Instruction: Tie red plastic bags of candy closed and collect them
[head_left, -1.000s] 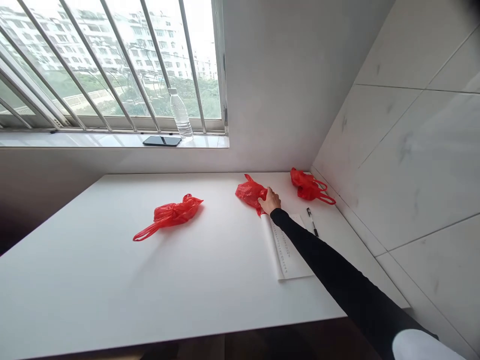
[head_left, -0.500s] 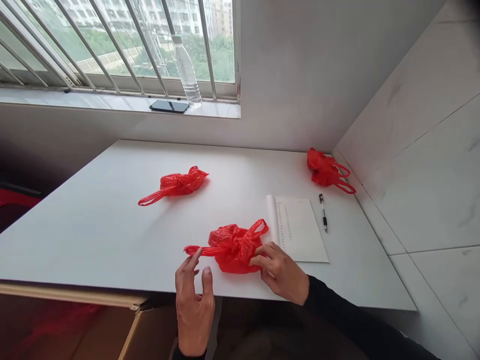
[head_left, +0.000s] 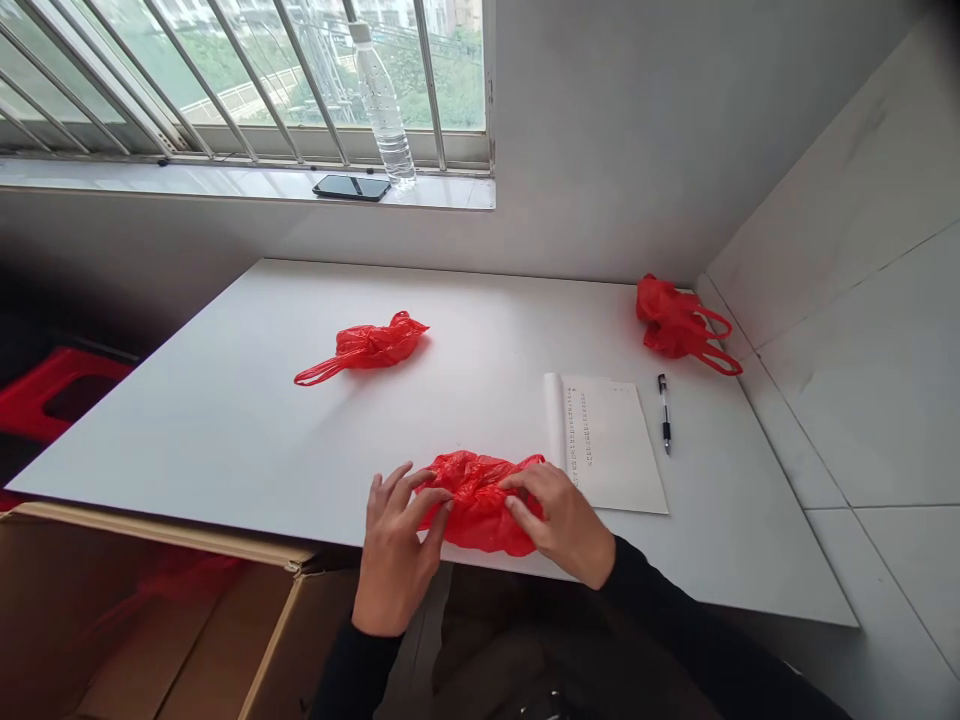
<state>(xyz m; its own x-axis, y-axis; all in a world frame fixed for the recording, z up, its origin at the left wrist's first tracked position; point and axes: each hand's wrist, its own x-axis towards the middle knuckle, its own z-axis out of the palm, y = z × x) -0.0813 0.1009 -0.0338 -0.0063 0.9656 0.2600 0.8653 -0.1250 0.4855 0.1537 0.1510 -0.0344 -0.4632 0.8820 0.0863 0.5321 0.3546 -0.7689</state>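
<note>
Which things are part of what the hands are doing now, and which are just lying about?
Part of it:
- front bag
- left hand
- right hand

Seemingly just lying about:
- left bag
- right bag
- notebook
- pen
- phone
- bottle
- box

A single head-worn camera looks forward and down over the table point(head_left: 487, 390) toward the window point(head_left: 244, 85).

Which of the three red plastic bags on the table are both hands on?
The front red plastic bag, left of the notepad: the left hand and right hand touch it. The back-left bag and far-right corner bag lie untouched.
</note>
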